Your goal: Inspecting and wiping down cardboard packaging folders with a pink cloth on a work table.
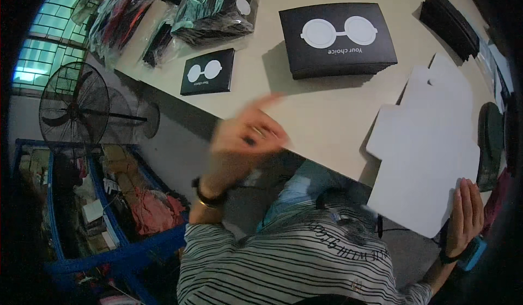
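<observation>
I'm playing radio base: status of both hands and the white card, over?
Left hand blurred near table, grip unclear. Right hand touching white die-cut card. Dark oval object close beside card.

My bare left hand was raised in front of me, blurred, one finger stretched out to the right and the others loosely bent. Its wrist, ringed by a dark band, stood above a forearm coming out of a white sleeve with thin dark stripes. My bare right hand was well apart at my right, fingers straight and close together, pointing away from me, thumb hidden.
</observation>
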`<state>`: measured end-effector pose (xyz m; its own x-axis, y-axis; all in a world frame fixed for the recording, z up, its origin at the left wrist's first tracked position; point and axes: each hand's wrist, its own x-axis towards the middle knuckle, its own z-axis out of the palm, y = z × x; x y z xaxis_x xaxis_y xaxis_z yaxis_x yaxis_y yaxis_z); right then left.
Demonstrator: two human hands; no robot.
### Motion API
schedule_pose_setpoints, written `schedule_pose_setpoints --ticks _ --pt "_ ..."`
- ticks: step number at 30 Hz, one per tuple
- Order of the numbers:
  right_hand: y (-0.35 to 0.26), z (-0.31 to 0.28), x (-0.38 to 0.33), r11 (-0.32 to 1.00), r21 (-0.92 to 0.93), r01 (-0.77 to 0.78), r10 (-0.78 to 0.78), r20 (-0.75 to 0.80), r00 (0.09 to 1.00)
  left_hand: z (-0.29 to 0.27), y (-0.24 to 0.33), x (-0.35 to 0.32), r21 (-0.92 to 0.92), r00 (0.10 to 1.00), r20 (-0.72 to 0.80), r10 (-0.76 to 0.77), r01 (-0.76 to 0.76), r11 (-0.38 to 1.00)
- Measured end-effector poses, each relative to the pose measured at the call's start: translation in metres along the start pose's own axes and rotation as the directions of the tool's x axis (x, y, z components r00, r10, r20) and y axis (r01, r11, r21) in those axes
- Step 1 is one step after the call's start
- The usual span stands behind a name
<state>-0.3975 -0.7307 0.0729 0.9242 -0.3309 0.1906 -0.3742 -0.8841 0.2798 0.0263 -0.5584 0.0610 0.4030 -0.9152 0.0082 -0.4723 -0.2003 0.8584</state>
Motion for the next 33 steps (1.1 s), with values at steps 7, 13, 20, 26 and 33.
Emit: schedule_pose_setpoints --ticks 7,13,20,26,33 --pt "0.0 0.035 0.002 0.987 0.08 -0.142 0.145 -0.032 0.989 -0.127 -0.077 0.04 0.539 0.978 -0.115 0.173 -0.085 0.838" --pt "-0.01 0.048 0.004 0.966 0.111 -0.234 0.236 -0.003 0.972 -0.157 -0.108 0.071 0.639 0.987 0.156 0.024 -0.12 0.76" --pt "-0.016 0.037 0.006 0.957 0.114 -0.265 0.263 0.033 0.964 -0.17 -0.122 0.088 0.531 0.965 0.26 -0.033 -0.114 0.84" --pt "-0.032 0.016 0.008 0.914 0.3 -0.274 0.3 -0.042 0.953 -0.158 -0.101 0.052 0.608 0.985 0.035 0.166 -0.153 0.779" --pt "-0.078 -0.004 0.02 -0.304 0.898 -0.317 0.227 0.392 0.891 -0.014 0.022 -0.002 0.553 0.841 0.205 0.501 -0.522 0.649"
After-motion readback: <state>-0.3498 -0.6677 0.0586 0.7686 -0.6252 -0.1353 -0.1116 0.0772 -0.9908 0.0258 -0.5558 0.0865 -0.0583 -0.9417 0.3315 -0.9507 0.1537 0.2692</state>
